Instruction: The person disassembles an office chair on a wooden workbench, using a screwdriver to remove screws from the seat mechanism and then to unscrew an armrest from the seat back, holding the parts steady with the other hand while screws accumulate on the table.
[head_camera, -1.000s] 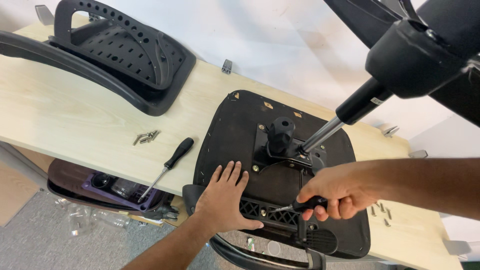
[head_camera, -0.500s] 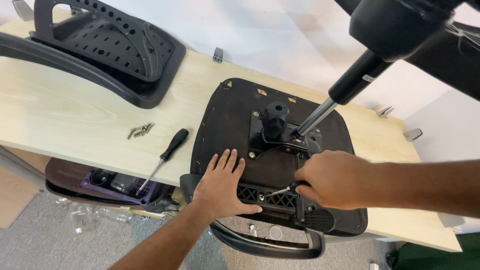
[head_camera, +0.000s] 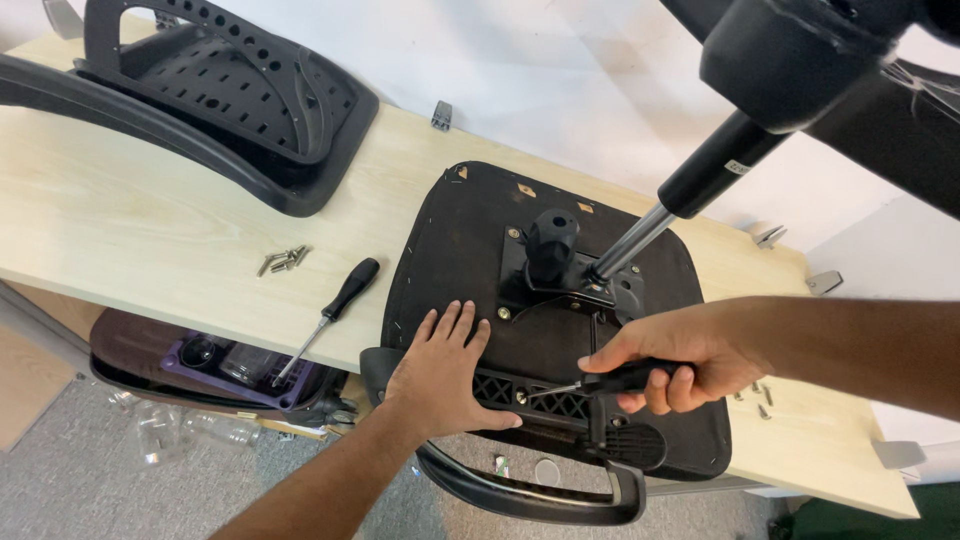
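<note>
My right hand (head_camera: 690, 360) is closed around the black handle of a screwdriver (head_camera: 610, 381), fingers curled under it, thumb along the top. Its thin shaft points left and slightly down to the ribbed plastic bracket (head_camera: 525, 395) on the near side of the upturned chair seat (head_camera: 470, 240); the tip is too small to make out, so I cannot tell whether it sits in a screw. My left hand (head_camera: 445, 375) lies flat on the seat's underside just left of that bracket, fingers spread and pointing away from me, holding nothing.

The seat lies bottom-up over the table's (head_camera: 120, 230) near edge, right of the middle, its front hanging off the edge toward me. A black metal plate (head_camera: 565, 275) with a short socket is bolted at its centre, and a silver and black gas cylinder (head_camera: 690, 195) rises from there up to the right, where a large blurred black part, cut off by the top edge, hides what it joins. A curved armrest loop (head_camera: 540, 495) hangs below the seat, partly hidden by my left forearm.

A second screwdriver (head_camera: 335, 305) lies near the table's front edge left of the seat, with a small heap of screws (head_camera: 283, 260) just beyond it. A few more screws (head_camera: 757, 395) lie by my right wrist, partly covered. The perforated chair back (head_camera: 210, 90) rests at the far left corner, cut off by the frame. Under the table a dark bin (head_camera: 210, 365) holds things I cannot identify.
</note>
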